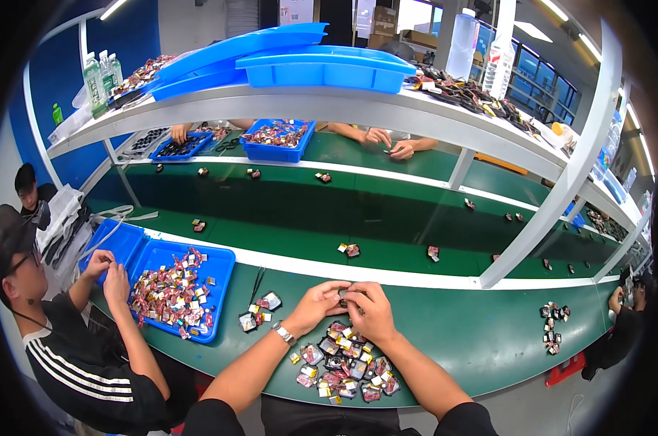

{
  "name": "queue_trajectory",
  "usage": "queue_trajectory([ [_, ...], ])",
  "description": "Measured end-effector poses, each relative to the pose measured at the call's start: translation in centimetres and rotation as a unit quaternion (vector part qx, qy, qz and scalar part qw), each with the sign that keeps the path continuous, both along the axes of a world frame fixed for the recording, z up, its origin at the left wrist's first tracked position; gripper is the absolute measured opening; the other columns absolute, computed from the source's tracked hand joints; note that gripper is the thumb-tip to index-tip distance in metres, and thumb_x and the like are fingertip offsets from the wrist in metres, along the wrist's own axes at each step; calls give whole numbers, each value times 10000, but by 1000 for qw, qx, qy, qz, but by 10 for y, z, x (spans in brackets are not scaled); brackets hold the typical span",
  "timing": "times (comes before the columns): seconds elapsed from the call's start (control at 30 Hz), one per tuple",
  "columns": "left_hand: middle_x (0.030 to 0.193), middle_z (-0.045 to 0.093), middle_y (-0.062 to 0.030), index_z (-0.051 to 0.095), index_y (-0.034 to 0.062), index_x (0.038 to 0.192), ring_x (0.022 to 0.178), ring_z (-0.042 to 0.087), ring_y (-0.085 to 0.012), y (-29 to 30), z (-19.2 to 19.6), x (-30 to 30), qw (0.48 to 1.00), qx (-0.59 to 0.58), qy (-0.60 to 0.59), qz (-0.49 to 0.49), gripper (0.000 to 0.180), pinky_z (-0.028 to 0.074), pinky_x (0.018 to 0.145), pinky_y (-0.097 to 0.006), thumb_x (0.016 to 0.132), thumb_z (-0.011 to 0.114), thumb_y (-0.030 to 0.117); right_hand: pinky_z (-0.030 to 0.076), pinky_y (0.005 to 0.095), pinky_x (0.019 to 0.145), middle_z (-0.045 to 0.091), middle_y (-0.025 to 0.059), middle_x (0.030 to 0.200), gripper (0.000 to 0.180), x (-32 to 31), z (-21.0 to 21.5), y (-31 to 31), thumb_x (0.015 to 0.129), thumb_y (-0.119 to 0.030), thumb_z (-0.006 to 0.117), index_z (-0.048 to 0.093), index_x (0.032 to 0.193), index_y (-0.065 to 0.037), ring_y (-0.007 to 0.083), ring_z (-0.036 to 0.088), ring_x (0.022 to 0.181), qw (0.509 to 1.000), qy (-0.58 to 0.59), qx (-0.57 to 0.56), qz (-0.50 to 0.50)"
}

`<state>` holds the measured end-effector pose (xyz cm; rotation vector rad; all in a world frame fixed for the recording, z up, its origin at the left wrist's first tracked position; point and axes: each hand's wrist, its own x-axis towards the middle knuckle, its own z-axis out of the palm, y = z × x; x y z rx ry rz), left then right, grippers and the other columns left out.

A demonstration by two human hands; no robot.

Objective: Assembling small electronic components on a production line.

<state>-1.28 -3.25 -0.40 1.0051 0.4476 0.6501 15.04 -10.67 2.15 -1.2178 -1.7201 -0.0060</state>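
My left hand, with a metal-band watch on the wrist, and my right hand meet above the green table. Both are closed, fingertips pinched around a small dark part, mostly hidden by the fingers; its exact kind does not show. Right below them lies a heap of small electronic assemblies in dark, partly clear casings, with red wiring and yellow-and-white pieces. To the left of my left hand, a few similar assemblies lie beside dark tweezers.
A co-worker at left handles something over blue trays full of wired parts. Ahead, a green conveyor belt carries scattered assemblies behind a white rail. A shelf with blue trays and bottles spans above. More assemblies lie at right.
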Motion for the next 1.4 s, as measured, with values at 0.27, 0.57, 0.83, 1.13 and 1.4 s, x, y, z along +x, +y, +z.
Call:
queue_trajectory([
  [0.27,1233,580,-112,445,-14,1364,1108,606,-176,1,-1,-1,1000,5,18,-8,373,523,975,-322,1003,483,69,528,355,733,594,79,941,215,-5,7,-2,742,-12,711,670,951,-40,267,606,877,999,-31,-4,-22],
  [0.57,1206,617,-111,501,-24,1302,1080,623,-172,-6,3,5,998,40,49,23,330,548,921,-313,998,520,103,541,356,692,587,77,945,210,-8,1,-4,751,-64,731,668,951,-53,255,600,878,996,-51,-3,-77],
  [0.83,1078,664,-79,535,-9,1260,956,647,-126,-8,-5,12,982,112,115,96,284,569,778,-265,1003,514,110,557,276,599,601,107,960,124,-4,-11,1,818,6,685,653,938,10,189,669,722,981,170,-88,-23],
  [1.13,1209,622,-105,501,-17,1306,1083,616,-154,-7,-1,4,995,61,66,32,316,559,863,-290,1001,474,60,544,303,621,608,82,941,103,-4,-10,-4,804,-50,708,669,898,-34,205,654,713,990,104,-75,-51],
  [1.4,1257,592,-112,462,-20,1329,1134,601,-186,-4,3,3,999,43,30,0,353,529,955,-337,977,474,8,561,337,661,606,63,973,114,-8,-6,-6,792,-98,713,677,897,-69,211,650,804,996,19,-30,-86],
])
